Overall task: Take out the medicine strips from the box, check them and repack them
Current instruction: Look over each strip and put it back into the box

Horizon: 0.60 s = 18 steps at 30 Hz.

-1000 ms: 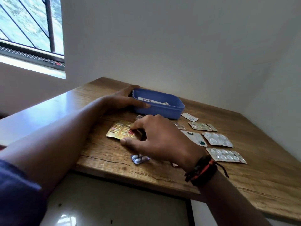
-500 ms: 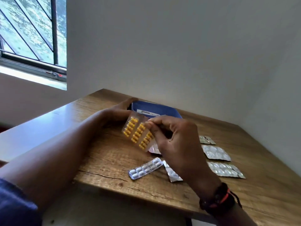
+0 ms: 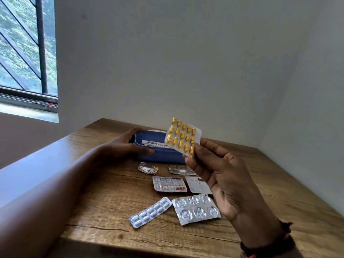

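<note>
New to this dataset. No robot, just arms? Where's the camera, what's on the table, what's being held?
There is no machine here. A person works with two bare hands, and the only camera sits on their head, looking forward and down, so both arms enter from the bottom of the picture. The left hand grips one end of the blue box, which stands on the wooden table and has a printed white pack inside. The right hand pinches a strip of yellow pills by its lower corner and holds it up, pill side to the camera. At least six more lie flat on the table: a white capsule strip, a silver blister, a printed-back strip, a pale strip partly behind the right hand, a crumpled foil piece and a foil strip.
</note>
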Each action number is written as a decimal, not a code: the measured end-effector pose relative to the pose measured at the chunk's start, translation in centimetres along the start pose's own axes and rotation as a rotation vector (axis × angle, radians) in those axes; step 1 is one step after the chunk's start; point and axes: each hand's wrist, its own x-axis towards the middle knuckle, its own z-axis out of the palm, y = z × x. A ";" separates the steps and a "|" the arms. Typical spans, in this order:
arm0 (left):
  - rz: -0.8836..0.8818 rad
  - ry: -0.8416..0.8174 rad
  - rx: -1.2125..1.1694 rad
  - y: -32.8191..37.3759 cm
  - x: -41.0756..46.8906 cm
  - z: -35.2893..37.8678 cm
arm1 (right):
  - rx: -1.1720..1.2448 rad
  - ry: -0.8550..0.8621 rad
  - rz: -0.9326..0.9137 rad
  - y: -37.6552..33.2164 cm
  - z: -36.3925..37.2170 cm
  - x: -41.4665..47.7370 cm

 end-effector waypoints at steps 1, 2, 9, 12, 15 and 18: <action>-0.002 0.000 0.010 0.1 -0.1 0.0 | -0.015 -0.003 -0.012 -0.1 0.0 -0.2; -0.005 0.000 0.020 0.0 -0.1 0.0 | -0.030 0.001 -0.023 -0.3 0.0 -0.4; -0.047 0.003 0.009 -0.1 0.1 0.0 | -0.065 0.002 -0.115 -1.3 -0.7 -0.9; -0.049 0.001 0.021 -0.2 0.0 0.0 | -0.142 -0.031 -0.217 -1.0 -1.3 -0.7; -0.044 0.002 0.030 -0.3 -0.1 -0.1 | -0.594 -0.006 -0.733 -0.8 -2.2 -0.8; -0.043 0.008 0.047 0.0 -0.1 -0.1 | -1.284 -0.035 -1.348 -0.7 -4.1 -0.8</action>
